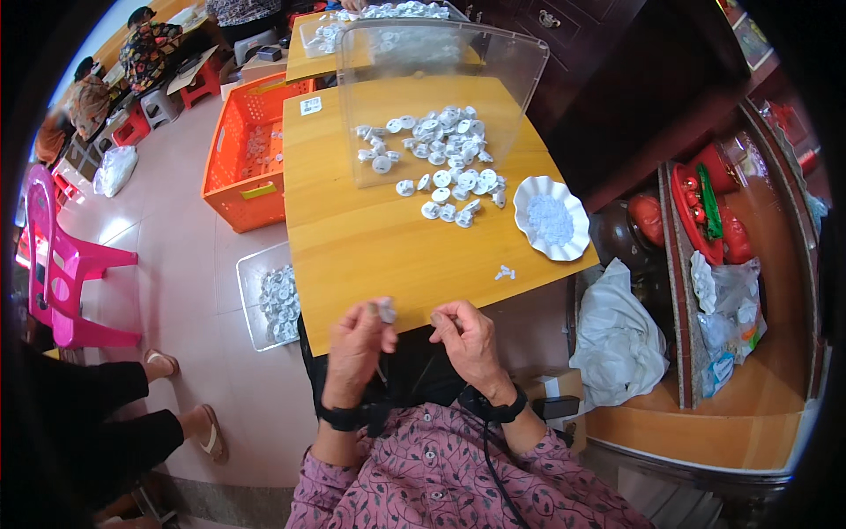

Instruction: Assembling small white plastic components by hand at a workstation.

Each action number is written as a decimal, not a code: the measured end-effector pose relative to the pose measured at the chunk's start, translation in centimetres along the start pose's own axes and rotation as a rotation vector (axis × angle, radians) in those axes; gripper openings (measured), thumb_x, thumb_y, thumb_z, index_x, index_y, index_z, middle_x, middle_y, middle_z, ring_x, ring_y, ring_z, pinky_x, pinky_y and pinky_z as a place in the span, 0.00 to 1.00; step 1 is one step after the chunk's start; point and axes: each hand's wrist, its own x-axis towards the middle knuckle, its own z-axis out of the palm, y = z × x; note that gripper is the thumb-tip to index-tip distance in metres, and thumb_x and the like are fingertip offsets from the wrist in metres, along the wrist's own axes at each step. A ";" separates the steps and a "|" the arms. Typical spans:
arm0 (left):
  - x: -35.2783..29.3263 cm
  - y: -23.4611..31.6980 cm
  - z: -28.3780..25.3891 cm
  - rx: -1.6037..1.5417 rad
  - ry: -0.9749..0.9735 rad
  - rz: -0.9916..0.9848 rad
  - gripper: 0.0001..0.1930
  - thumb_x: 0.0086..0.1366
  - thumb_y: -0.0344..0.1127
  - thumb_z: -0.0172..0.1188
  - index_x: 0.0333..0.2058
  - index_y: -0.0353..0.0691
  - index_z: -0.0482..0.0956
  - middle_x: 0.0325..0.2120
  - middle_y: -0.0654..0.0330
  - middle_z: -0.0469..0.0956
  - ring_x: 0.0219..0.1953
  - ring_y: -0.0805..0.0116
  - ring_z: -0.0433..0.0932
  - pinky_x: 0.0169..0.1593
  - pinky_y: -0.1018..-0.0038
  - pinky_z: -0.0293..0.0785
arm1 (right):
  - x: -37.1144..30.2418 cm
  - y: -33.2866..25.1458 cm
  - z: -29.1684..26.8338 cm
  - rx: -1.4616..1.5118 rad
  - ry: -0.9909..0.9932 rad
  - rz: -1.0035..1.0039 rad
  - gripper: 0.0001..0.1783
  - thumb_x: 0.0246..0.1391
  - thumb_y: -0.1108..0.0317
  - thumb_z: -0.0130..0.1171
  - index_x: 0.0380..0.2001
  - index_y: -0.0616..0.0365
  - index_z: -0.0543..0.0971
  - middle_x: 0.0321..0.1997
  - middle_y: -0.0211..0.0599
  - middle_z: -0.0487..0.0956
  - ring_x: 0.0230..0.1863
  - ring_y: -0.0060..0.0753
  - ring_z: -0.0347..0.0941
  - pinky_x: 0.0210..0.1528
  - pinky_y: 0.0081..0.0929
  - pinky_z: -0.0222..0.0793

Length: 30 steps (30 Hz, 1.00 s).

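Observation:
My left hand (357, 342), near the table's front edge, grips a small white plastic part (386, 309) between thumb and fingers. Just to its right, my right hand (470, 342) is closed in a pinch; whatever its fingertips hold is too small to make out. Farther back on the yellow wooden table (352, 256) lies a loose pile of white round plastic parts (449, 132), several of them standing apart at its near side. A white scalloped dish (573, 198) with tiny pale pieces (548, 219) sits at the right edge. A few tiny white pieces (505, 273) lie in front of it.
A clear plastic bin (524, 70) stands tipped on its side behind the pile. On the floor to the left are an orange crate (238, 198), a clear tub (247, 264) of white parts and a pink chair (75, 264). Another person's legs (167, 414) are at lower left.

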 end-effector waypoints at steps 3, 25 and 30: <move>0.2 2.9 -2.2 -0.057 0.157 0.138 0.15 0.74 0.41 0.56 0.45 0.32 0.79 0.25 0.64 0.77 0.23 0.76 0.76 0.25 0.83 0.71 | 0.6 0.8 -1.3 -0.165 0.167 -0.132 0.03 0.61 0.74 0.58 0.36 0.63 0.77 0.31 0.43 0.79 0.27 0.37 0.79 0.30 0.29 0.74; 7.1 4.4 3.5 0.486 0.138 0.190 0.16 0.70 0.35 0.60 0.49 0.28 0.77 0.35 0.58 0.79 0.35 0.71 0.80 0.41 0.75 0.80 | 1.3 3.9 -3.2 -0.331 0.266 -0.196 0.06 0.57 0.78 0.58 0.39 0.64 0.78 0.37 0.49 0.78 0.39 0.54 0.78 0.40 0.38 0.75; 12.0 2.0 7.9 1.275 -0.039 0.462 0.13 0.66 0.29 0.60 0.47 0.31 0.80 0.38 0.50 0.80 0.36 0.59 0.82 0.41 0.69 0.79 | 0.5 4.8 -4.2 -0.392 0.342 -0.262 0.06 0.56 0.80 0.59 0.38 0.64 0.78 0.37 0.47 0.77 0.36 0.48 0.78 0.37 0.34 0.74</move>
